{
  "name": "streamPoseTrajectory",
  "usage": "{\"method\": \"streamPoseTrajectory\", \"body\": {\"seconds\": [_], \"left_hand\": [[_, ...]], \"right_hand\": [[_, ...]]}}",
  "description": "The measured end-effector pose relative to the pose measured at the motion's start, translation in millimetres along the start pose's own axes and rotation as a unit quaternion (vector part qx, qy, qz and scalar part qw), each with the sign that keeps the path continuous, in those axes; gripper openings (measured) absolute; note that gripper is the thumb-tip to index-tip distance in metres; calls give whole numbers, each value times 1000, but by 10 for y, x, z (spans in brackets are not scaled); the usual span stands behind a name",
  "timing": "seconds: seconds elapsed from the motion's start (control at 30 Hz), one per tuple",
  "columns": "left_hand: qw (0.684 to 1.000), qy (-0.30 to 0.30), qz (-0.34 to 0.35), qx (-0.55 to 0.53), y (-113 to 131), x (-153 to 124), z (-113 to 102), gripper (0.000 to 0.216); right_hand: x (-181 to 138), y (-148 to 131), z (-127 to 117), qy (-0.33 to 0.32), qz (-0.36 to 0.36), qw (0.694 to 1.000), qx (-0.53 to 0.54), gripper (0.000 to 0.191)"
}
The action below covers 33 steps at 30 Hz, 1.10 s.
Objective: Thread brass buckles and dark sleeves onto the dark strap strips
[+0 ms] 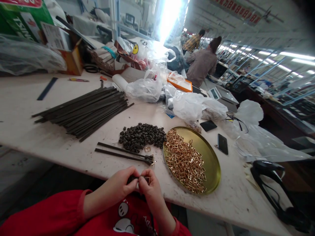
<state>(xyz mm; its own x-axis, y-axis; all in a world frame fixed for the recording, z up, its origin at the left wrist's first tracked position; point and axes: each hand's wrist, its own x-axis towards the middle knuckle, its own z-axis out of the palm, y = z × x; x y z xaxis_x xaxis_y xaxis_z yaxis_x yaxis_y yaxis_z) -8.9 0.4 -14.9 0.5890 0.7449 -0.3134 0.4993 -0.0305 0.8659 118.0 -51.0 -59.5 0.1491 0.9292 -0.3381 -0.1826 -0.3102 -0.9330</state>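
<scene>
At the desk's [19, 113] far left corner, a cardboard box [73, 60] stands beside plastic wrapping [31, 55]. A dark blue strip [47, 88] and a pen [78, 80] lie in front of it. To the right, a fanned stack of dark straps [83, 113] lies between the far and near edges. Two separate straps [120, 154] point toward the desk's middle, with gold fittings at their right ends. Just beyond these is a heap of dark loops [141, 136].

At the near edge, the left hand [124, 181] has its thumb and forefinger pressed together, pinching a small dark piece [133, 178] mostly hidden by the fingers. The right hand [150, 186] meets it, fingertips close together; its thumb is pressed to the curled forefinger, and a small gold buckle [147, 179] shows in its pinch. Whether piece and buckle are joined, I cannot tell.

A loose buckle [147, 149] lies between the loops and the two straps. Touching the loops' right side is a round gold tray [213, 167], its left part covered with gold buckles [184, 164]. Beyond it, toward the far edge, are clear plastic bags [188, 106]. A phone [222, 144] lies right of the tray, and a black device [268, 183] sits toward the desk's right edge
</scene>
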Motion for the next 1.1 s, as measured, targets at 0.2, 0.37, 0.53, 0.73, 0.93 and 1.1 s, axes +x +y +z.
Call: {"method": "streamPoseTrajectory", "body": {"seconds": [0.2, 0.37, 0.53, 0.73, 0.93, 1.1], "left_hand": [[989, -94, -17, -110, -98, 12, -163, 26], [973, -86, -80, -201, -158, 12, -175, 20], [975, -73, -84, -194, -81, -12, -98, 19], [980, -100, -83, -153, -55, -66, -58, 19], [986, -97, -66, -120, -81, -76, 16, 21], [980, -158, -106, -63, -92, -97, 10, 24]], "right_hand": [[18, 45, -45, 35, -29, 999, -27, 12], [24, 105, -30, 42, -37, 997, -58, 13], [-73, 75, -85, 11, -72, 990, -118, 13], [-237, 118, -152, -27, -62, 990, -125, 12], [-296, 225, -102, 16, -70, 995, -70, 17], [-313, 295, -67, 72, -79, 992, -69, 17]]}}
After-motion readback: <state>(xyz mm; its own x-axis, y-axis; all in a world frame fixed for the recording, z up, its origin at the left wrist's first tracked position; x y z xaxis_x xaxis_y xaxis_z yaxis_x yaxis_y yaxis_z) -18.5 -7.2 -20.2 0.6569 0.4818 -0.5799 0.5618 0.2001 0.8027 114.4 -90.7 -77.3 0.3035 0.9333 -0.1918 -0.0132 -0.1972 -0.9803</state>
